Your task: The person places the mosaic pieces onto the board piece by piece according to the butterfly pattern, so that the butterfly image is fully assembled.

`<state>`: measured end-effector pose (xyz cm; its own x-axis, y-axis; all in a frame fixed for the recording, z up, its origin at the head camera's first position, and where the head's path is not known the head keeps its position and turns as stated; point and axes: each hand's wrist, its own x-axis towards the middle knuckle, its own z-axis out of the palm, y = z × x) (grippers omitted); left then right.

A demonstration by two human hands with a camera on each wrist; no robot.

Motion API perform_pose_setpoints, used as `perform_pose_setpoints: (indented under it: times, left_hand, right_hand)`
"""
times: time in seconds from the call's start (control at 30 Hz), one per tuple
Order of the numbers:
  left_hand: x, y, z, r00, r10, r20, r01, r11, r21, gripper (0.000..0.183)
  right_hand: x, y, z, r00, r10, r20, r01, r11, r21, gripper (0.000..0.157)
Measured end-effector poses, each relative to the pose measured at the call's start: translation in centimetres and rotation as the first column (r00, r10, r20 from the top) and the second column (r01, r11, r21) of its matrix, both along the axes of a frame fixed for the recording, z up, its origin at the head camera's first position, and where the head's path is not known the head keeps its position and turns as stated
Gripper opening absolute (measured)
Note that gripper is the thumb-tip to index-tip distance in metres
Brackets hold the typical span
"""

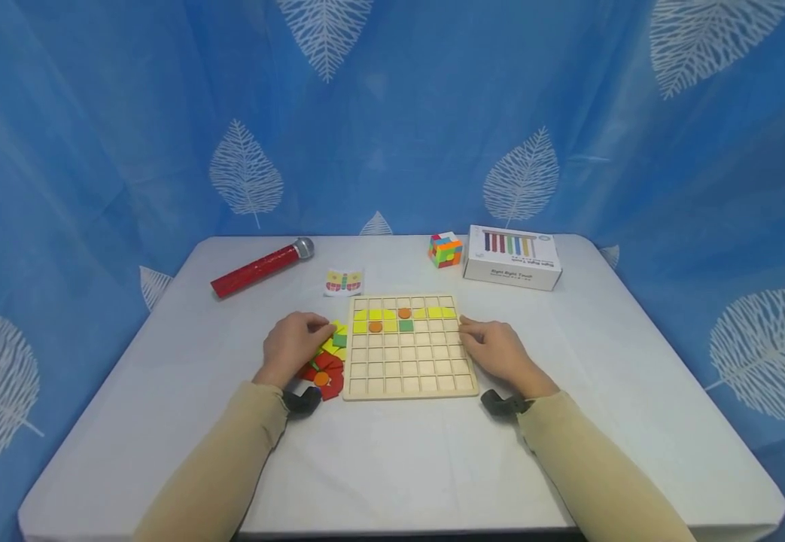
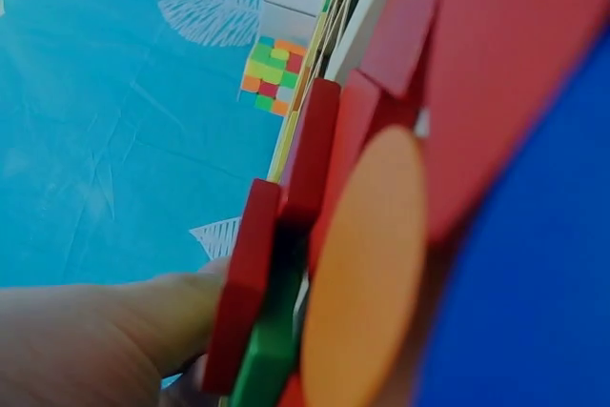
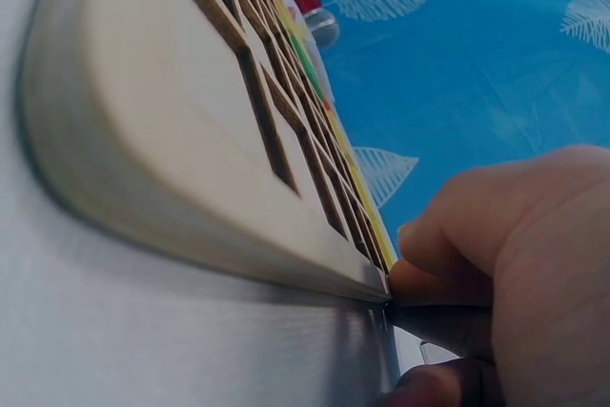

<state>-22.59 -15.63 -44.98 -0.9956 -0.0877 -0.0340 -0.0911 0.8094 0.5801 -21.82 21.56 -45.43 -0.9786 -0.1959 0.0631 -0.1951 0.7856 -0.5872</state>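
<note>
My left hand [image 1: 295,346] bends its fingers at a loose pile of puzzle tiles left of the board. Whether its fingertips pinch a tile is hidden. The pile has yellow tiles [image 1: 328,345], a green tile [image 1: 340,341], red tiles [image 1: 330,364] and an orange disc [image 2: 367,269]. On the wooden grid board [image 1: 392,374], yellow pieces, orange discs [image 1: 375,327] and one green square [image 1: 406,326] fill cells in the top two rows. My right hand [image 1: 497,350] holds the board's right edge between thumb and fingers; in the right wrist view [image 3: 543,245] the fingertips meet that edge.
A small pattern card [image 1: 343,283] lies behind the board. Farther back are a red toy microphone [image 1: 257,271], a colourful puzzle cube [image 1: 445,250] and a white box [image 1: 512,258]. A blue leaf-print curtain [image 1: 392,150] surrounds the white table [image 1: 392,459].
</note>
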Motion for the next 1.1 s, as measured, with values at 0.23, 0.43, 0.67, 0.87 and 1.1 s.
perform_pose_setpoints:
  times: [0.23, 0.43, 0.67, 0.87, 1.1]
  left_hand:
    - [0.0, 0.8, 1.1, 1.000, 0.016, -0.005, -0.016, 0.995, 0.103, 0.032]
    - [-0.1, 3.7, 3.0, 0.991, -0.110, -0.074, 0.119, 0.986, 0.121, 0.022]
    - [-1.4, 9.8, 3.2, 0.970, -0.223, -0.092, 0.231, 0.969, 0.087, 0.011]
    - [-2.7, 13.2, 2.8, 0.957, -0.279, -0.077, 0.282, 0.959, 0.030, 0.006]
    - [-2.8, 14.6, 2.2, 0.951, -0.301, -0.067, 0.293, 0.950, -0.108, 0.006]
  right_hand:
    - [0.1, 0.6, -0.1, 1.000, -0.002, -0.004, 0.001, 1.000, -0.020, 0.034]
    - [0.1, 0.9, -0.2, 1.000, -0.005, -0.024, 0.005, 1.000, -0.020, 0.033]
    - [-0.1, 0.8, -0.5, 0.999, 0.021, -0.026, -0.022, 0.999, -0.046, 0.033]
    - [-0.2, 0.6, -0.5, 0.999, 0.029, -0.023, -0.030, 0.998, -0.057, 0.032]
    - [-0.1, 0.5, -0.1, 0.999, 0.029, -0.012, -0.030, 0.999, -0.038, 0.033]
